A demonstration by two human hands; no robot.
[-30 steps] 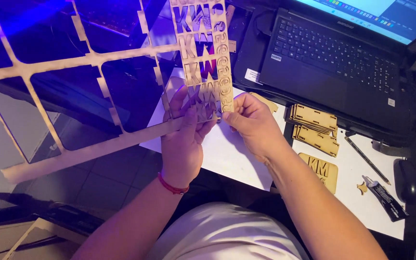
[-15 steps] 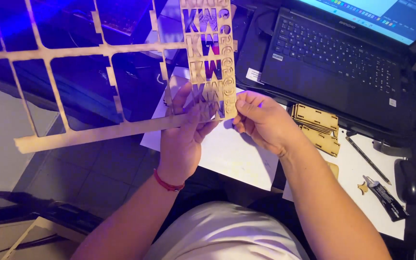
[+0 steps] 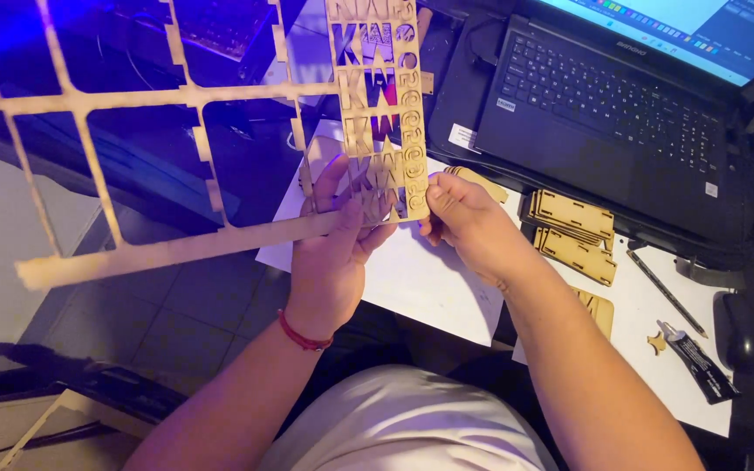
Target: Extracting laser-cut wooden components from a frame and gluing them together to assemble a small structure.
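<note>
left hand [image 3: 335, 249] grip pinching cut-out wooden sheet [image 3: 220, 228] from below | right hand [image 3: 469, 228] grip pinching its corner

Dim scene, blue-violet glow upper left

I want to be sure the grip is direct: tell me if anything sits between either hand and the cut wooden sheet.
Nothing visible does. The left hand and the right hand both touch the cut wooden sheet directly at its lower edge, fingers bare, above the white paper.

Laptop [image 3: 621, 113] behind stacked wooden pieces [image 3: 573, 231] (on paper [image 3: 429, 279]), glue tube [image 3: 695, 362] right.
</note>
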